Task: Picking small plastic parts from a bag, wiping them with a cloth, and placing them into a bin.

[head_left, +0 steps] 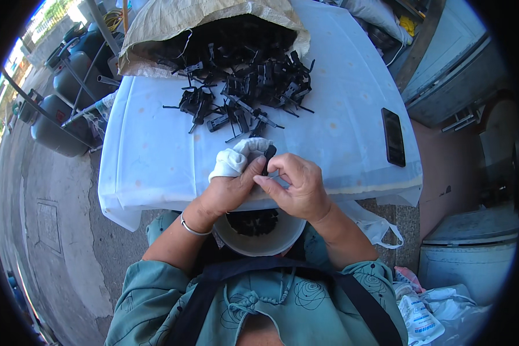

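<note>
Over the near edge of the table, my left hand grips a small black plastic part between thumb and fingers. A white cloth covering, perhaps a glove, wraps those fingers. My right hand is closed in a pinch at the lower end of the same part; what exactly its fingertips grasp is hidden. Beyond both hands lies a heap of similar black plastic parts with thin arms, spilling from a woven sack. Below my wrists stands a pale bowl with more black pieces inside.
A white-covered table spans the middle, with a black phone near its right edge. Grey gas cylinders and metal rails stand at the left. A plastic bag hangs by the table's front right; a metal cabinet is farther right.
</note>
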{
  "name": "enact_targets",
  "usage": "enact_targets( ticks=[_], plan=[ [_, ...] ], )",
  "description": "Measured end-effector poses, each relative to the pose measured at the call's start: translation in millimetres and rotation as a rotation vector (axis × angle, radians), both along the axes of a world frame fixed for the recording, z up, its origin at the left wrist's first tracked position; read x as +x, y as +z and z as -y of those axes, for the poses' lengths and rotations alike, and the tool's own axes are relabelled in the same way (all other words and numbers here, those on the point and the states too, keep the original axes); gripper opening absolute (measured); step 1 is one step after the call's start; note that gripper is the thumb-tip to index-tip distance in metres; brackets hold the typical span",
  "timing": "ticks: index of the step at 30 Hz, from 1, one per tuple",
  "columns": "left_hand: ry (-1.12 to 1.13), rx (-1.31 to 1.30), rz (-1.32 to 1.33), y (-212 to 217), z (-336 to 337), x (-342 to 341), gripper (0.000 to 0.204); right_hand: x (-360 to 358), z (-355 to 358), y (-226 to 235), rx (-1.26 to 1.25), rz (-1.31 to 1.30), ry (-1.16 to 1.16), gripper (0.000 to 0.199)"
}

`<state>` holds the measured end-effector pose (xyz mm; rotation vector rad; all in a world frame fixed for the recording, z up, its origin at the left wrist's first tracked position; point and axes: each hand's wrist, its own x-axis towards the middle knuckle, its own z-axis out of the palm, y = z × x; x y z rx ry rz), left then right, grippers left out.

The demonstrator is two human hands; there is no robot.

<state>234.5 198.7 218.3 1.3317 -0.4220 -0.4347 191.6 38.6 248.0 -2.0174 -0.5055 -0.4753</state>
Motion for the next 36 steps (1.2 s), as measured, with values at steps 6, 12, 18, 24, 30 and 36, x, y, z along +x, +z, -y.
enact_targets(
  ticks=[6, 12, 18, 24, 30, 36],
  plan=[
    [0.005, -0.101, 0.192, 0, 0, -4, 0.031, 8, -5, -16, 0.453, -0.392, -0.006, 0.018],
    [0.043, 0.115, 0.107, 8, -8, -6, 0.032, 7, 8, -14, 0.151, -0.357, 0.073, 0.028],
    [0.08, 0.023, 0.176, 9, -8, -7, 0.032, 5, -3, -6, 0.046, -0.359, 0.096, 0.026],
    [0.119, 0.061, 0.188, 7, -6, -9, 0.027, 8, 1, -13, 0.103, -0.466, 0.147, 0.027],
    [0.251, 0.22, 0.452, 4, -8, -10, 0.027, 5, -15, -12, 0.437, -0.617, 0.138, 0.025],
    [0.256, 0.347, 0.6, 11, -6, -8, 0.028, 8, -13, -25, 0.481, -0.627, 0.132, 0.025]
  ],
)
